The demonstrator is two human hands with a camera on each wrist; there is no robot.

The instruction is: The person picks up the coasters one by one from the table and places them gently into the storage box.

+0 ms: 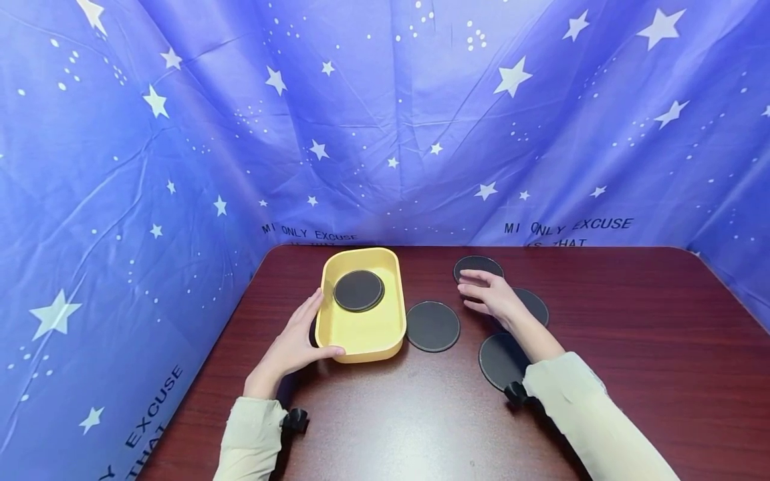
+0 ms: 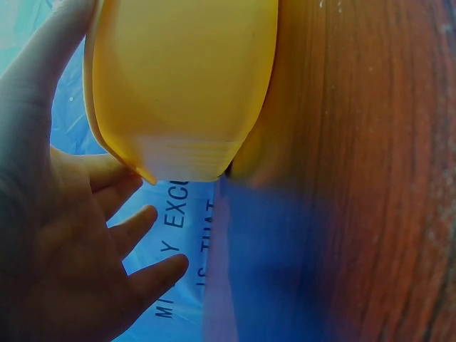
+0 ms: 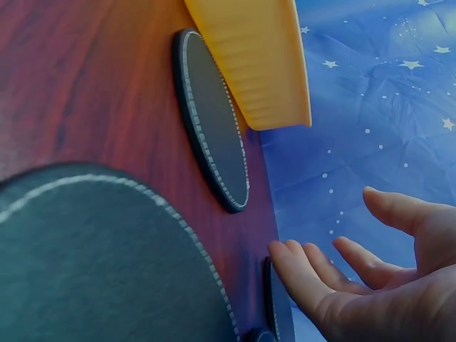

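Observation:
A yellow rectangular box (image 1: 359,335) stands on the table's left part, a round black coaster (image 1: 359,290) lying inside it. My left hand (image 1: 296,342) rests against the box, thumb at its near rim and fingers along the left wall; the left wrist view shows those fingers spread. Above the far coaster (image 1: 475,263), my right hand (image 1: 490,297) hovers with relaxed fingers and nothing in them. White stitching edges another coaster (image 3: 214,117) beside the box in the right wrist view. My right hand and forearm partly cover the right coaster (image 1: 534,307) and the near one (image 1: 499,361).
The dark red wooden table (image 1: 385,414) reflects light near its front. Blue cloth (image 1: 397,120) with white stars hangs behind it and on both sides. A black strap piece (image 1: 295,419) sits at my left cuff, and a similar one (image 1: 515,393) at my right.

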